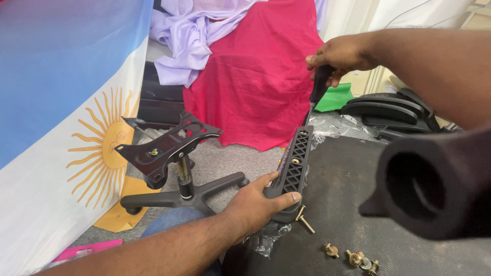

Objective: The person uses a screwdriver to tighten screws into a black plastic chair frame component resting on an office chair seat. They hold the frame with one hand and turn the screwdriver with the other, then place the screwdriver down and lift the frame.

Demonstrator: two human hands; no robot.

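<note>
Left hand (255,202) grips black ribbed plastic armrest bracket (292,166) at dark seat underside (348,204) left edge; right hand (340,55) fingers closed on black-handled screwdriver (318,89). Brass bolts (353,256) nearby; grey carpet (225,158) open leftward.

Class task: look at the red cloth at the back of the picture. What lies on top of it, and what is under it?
A crumpled lilac cloth lies over the upper left of the red cloth. The red cloth drapes over something bulky, but that object is fully covered, so its kind cannot be told.
</note>
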